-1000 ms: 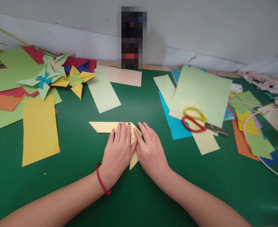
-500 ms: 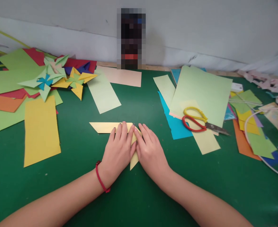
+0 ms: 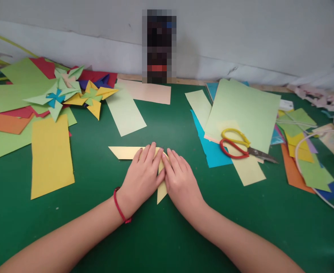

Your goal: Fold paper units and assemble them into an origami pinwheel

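A pale yellow folded paper strip (image 3: 124, 152) lies on the green tabletop, bent at a corner so that one slant-cut arm points left and the other toward me. My left hand (image 3: 144, 167), with a red cord at the wrist, rests flat on the strip near the bend, fingers stretched out. Pressed on the other side of the bend is my right hand (image 3: 182, 176), its fingers extended and lying flat. The fingertips of both hands nearly meet at the corner, which they partly cover.
Scissors (image 3: 240, 146) with red and yellow handles lie right, on pale green sheets (image 3: 246, 110). Folded paper stars (image 3: 91, 96) and coloured sheets pile up at the left, with a yellow rectangle (image 3: 53, 159) before them. A white cable (image 3: 297, 151) curves at the right.
My left hand has shifted slightly, its fingers a bit higher and further right along the bend. The paper and my right hand stay nearly in place; the whole view drifts slightly.
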`<move>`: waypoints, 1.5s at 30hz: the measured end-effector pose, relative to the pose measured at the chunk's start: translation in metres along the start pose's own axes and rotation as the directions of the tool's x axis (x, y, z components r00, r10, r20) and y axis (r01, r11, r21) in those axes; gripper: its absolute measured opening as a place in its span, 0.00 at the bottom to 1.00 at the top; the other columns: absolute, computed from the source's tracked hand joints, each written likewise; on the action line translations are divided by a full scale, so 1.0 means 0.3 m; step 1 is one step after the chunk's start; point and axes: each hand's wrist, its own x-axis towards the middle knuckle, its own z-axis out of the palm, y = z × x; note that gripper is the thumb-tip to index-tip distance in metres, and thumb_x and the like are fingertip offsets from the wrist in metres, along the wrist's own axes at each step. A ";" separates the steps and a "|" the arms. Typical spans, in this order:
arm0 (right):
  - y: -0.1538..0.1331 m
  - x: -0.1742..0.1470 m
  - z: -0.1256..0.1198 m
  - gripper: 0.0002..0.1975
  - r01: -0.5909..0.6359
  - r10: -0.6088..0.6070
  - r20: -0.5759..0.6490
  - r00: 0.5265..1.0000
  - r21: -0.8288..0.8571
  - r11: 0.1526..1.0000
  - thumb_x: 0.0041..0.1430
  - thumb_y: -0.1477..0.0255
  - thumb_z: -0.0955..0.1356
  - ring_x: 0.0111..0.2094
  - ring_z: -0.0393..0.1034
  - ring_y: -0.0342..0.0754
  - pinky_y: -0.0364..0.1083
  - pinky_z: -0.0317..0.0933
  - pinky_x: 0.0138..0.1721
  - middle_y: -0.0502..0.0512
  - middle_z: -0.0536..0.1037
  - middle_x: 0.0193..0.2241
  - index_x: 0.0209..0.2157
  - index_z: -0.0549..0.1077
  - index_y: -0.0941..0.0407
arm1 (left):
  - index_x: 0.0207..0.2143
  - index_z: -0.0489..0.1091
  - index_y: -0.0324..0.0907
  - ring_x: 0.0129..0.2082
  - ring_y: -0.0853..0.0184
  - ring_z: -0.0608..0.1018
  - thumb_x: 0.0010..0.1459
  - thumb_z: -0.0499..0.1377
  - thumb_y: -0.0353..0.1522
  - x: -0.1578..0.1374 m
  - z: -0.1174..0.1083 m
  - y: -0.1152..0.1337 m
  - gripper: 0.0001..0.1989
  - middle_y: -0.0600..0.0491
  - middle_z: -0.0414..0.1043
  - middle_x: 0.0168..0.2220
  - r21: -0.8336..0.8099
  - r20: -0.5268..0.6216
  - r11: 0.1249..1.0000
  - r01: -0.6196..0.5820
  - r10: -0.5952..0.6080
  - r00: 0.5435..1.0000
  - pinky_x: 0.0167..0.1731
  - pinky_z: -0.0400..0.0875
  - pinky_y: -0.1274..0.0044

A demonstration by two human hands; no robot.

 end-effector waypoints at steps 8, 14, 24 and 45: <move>-0.001 0.000 0.002 0.23 0.005 -0.005 0.008 1.000 -0.008 1.000 0.60 0.80 0.56 0.59 0.54 0.58 0.57 0.56 0.55 0.68 0.59 0.58 0.57 0.59 0.68 | 0.56 0.58 0.30 0.59 0.51 0.57 0.62 0.45 0.33 -0.003 0.009 0.011 0.23 0.36 0.55 0.59 0.039 0.021 0.999 -0.014 0.013 1.000 0.56 0.55 0.60; 0.003 0.001 -0.001 0.22 0.012 -0.012 0.000 1.000 -0.014 1.000 0.60 0.80 0.56 0.58 0.55 0.58 0.56 0.57 0.55 0.69 0.60 0.57 0.56 0.61 0.69 | 0.57 0.57 0.27 0.60 0.52 0.57 0.61 0.42 0.27 -0.024 0.010 0.037 0.22 0.36 0.55 0.59 0.119 0.078 0.990 -0.081 0.072 0.994 0.56 0.56 0.60; -0.001 0.001 -0.010 0.22 0.018 -0.017 0.029 0.999 -0.035 0.999 0.60 0.80 0.55 0.59 0.54 0.57 0.54 0.56 0.56 0.68 0.59 0.58 0.56 0.60 0.69 | 0.56 0.56 0.26 0.56 0.52 0.63 0.58 0.43 0.23 -0.016 -0.011 0.041 0.23 0.35 0.60 0.56 0.145 0.071 0.983 -0.112 0.102 0.992 0.53 0.61 0.63; -0.061 -0.031 -0.007 0.26 -0.024 0.027 0.076 0.997 -0.035 0.999 0.59 0.81 0.54 0.62 0.44 0.59 0.60 0.45 0.59 0.72 0.53 0.59 0.59 0.52 0.73 | 0.57 0.54 0.25 0.58 0.51 0.61 0.58 0.42 0.23 -0.022 -0.011 0.048 0.24 0.35 0.58 0.57 0.145 0.088 0.984 -0.099 0.087 0.992 0.54 0.60 0.63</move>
